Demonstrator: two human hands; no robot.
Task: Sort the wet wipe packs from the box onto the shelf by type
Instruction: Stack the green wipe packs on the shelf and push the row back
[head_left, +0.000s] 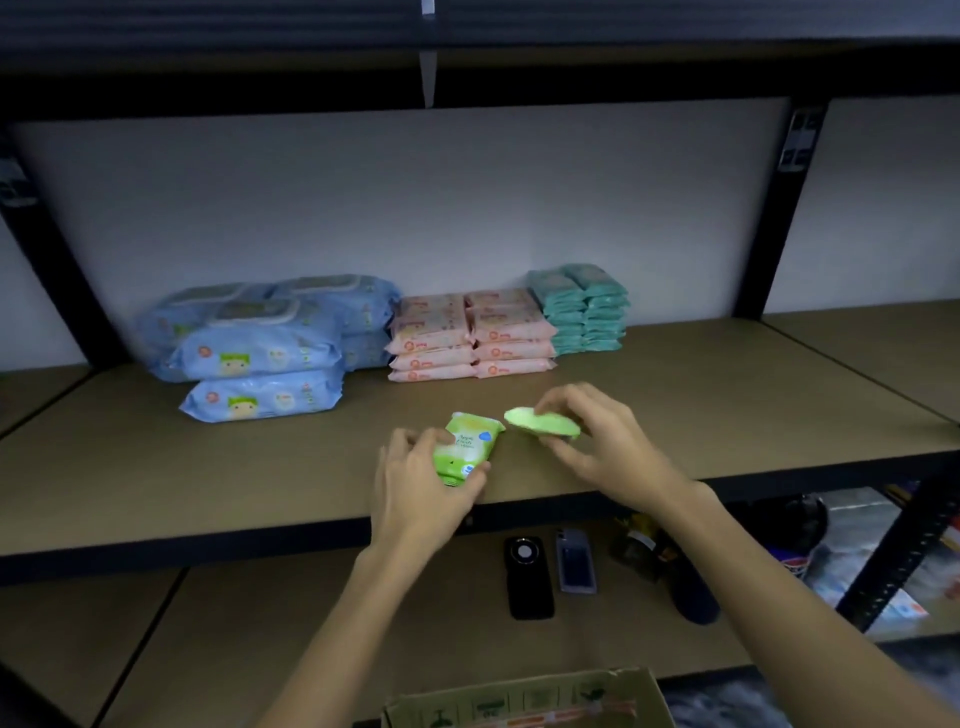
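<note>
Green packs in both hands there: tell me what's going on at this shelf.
A person is sorting wet wipe packs onto the shelf. The left hand grips one green pack and the right hand holds another green pack, both just above the front of the board. Behind them, blue packs, pink packs and teal packs already sit stacked by colour along the back. No green pile exists yet. The open box is below, and two phones lie on the lower shelf.
</note>
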